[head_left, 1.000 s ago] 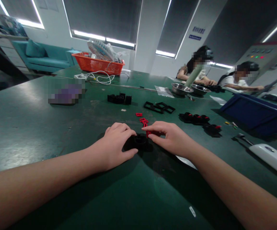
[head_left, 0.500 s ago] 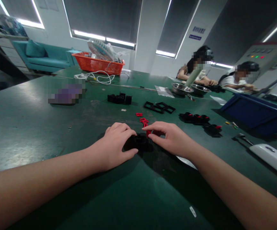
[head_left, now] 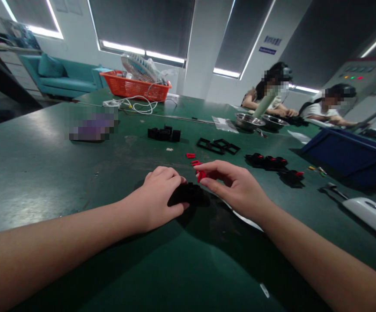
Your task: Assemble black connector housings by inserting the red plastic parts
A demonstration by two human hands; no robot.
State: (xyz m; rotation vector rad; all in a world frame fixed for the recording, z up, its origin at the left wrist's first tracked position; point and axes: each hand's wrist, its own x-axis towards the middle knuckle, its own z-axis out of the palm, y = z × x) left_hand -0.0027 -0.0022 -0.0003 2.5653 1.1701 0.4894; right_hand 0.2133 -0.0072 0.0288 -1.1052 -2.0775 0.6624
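R hand (head_left: pixel 235 182) has risen a bit, so while L hand (head_left: pixel 157 197), half-curled, grips black part (head_left: pixel 188 196) on table (head_left: pixel 175 264), R thumb & fingertips, nearly closed, pinch red clip (head_left: pixel 201 176) apparently clear of tabletop, w/ loose red clips (head_left: pixel 190 155) beyond & black block (head_left: pixel 163 133) farther.

The left hand (head_left: pixel 162 193) covers one end of the black part (head_left: pixel 191 196), its details lost in shadow. The right hand (head_left: pixel 236 182) hides some of the red piece (head_left: pixel 201 176) and of a white item (head_left: pixel 247 220) by its wrist. To its right, the frame's edge crops a white tool (head_left: pixel 370 211). Beyond the left hand, a purple object (head_left: pixel 93 128) is pixelated.
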